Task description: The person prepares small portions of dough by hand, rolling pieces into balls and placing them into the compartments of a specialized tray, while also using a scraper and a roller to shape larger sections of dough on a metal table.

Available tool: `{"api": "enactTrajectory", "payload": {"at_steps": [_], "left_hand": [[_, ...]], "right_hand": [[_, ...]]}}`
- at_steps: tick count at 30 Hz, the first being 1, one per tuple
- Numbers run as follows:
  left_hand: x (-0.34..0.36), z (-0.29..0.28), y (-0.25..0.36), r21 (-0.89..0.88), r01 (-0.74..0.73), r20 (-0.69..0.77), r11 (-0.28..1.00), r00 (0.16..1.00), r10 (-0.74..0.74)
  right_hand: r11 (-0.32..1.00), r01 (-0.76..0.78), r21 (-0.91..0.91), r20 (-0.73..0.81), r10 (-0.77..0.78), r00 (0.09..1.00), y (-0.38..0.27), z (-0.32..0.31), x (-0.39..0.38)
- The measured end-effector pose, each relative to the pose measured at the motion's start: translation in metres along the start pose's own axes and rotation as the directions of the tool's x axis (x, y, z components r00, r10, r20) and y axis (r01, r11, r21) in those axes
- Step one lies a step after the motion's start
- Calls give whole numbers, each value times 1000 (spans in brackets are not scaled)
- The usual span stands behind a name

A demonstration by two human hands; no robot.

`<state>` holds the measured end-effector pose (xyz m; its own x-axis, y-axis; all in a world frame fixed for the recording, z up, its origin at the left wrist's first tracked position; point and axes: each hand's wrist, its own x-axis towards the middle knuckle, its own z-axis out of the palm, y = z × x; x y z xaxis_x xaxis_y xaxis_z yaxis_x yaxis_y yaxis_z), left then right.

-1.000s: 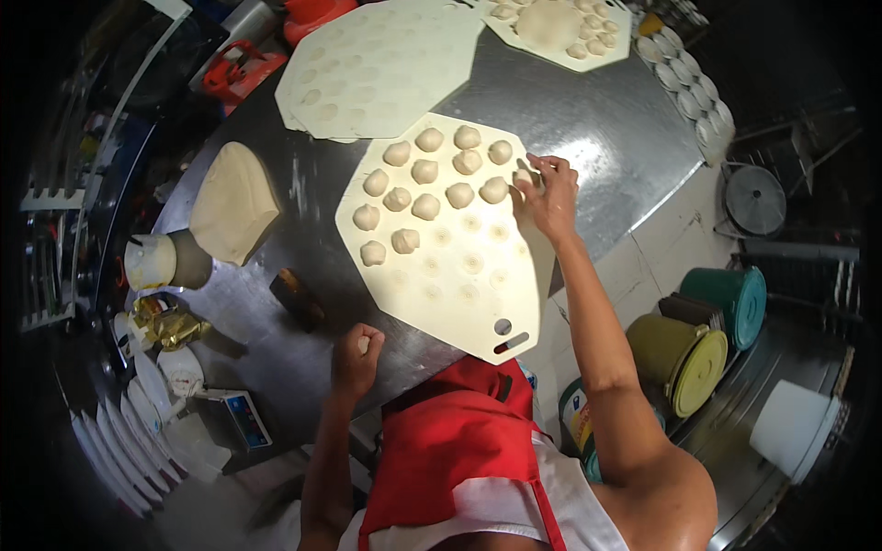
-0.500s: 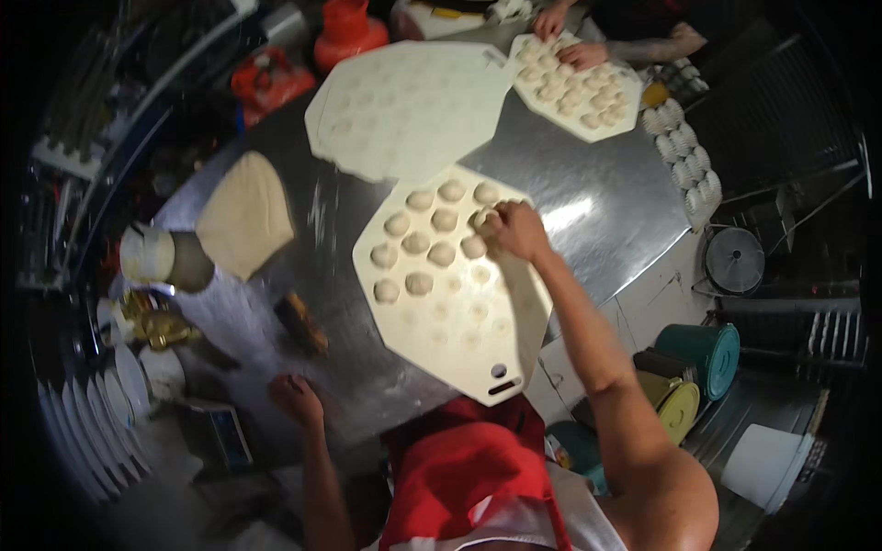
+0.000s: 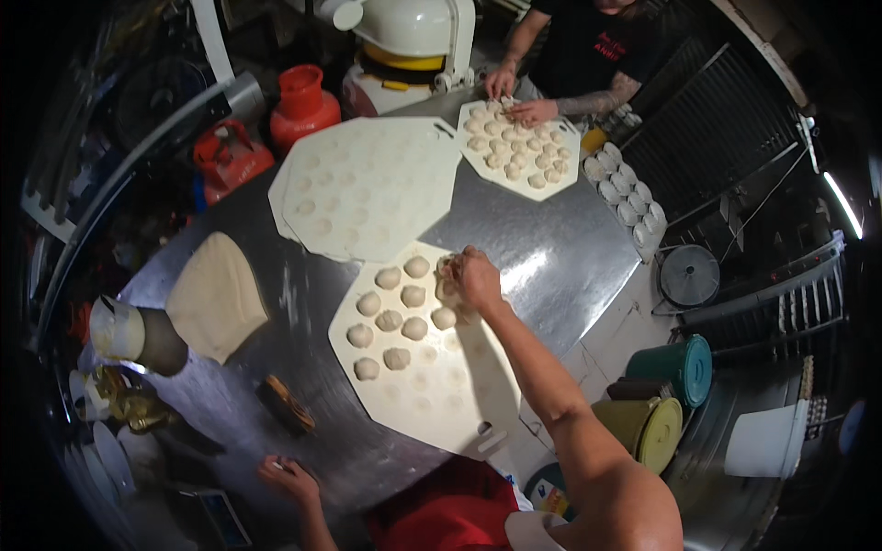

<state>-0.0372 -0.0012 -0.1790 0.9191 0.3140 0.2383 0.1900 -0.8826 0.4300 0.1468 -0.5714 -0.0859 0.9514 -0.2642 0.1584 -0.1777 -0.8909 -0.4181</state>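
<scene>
A cream, many-sided board (image 3: 478,386) with round dimples lies on the metal table in front of me, several pale dough balls (image 3: 414,328) on its left and far parts. My right hand (image 3: 474,278) reaches over its far right edge, fingers pinched together on a dough ball there. That ball is mostly hidden by the fingers. One more dough ball (image 3: 444,319) sits just nearer than this hand. My left hand (image 3: 292,479) hovers by the table's near left edge, fingers curled, with a small pale bit at the fingertips too small to name.
A dimpled board (image 3: 367,184) overlaps the far side. Beyond it, a co-worker's hands (image 3: 533,112) work at another filled board (image 3: 548,191). A dough sheet (image 3: 217,298), a wooden-looking tool (image 3: 289,404) and a white tub (image 3: 118,329) stand left. Lidded buckets (image 3: 675,372) stand right.
My right hand has shifted to a dough ball farther up the board's right side. The view has tilted up, showing more of the co-worker. My left hand stays near the table edge.
</scene>
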Motion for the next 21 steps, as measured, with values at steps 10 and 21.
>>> {"api": "enactTrajectory", "payload": {"at_steps": [10,21], "left_hand": [[57,-60,19,-175,-127,160,976,975,156],[398,-1,20,-598,-17,170,801,974,147]], "right_hand": [[956,37,291,315,-133,940,-319,89,-106],[967,-200,155,708,32,705,-382,141,-121]]}}
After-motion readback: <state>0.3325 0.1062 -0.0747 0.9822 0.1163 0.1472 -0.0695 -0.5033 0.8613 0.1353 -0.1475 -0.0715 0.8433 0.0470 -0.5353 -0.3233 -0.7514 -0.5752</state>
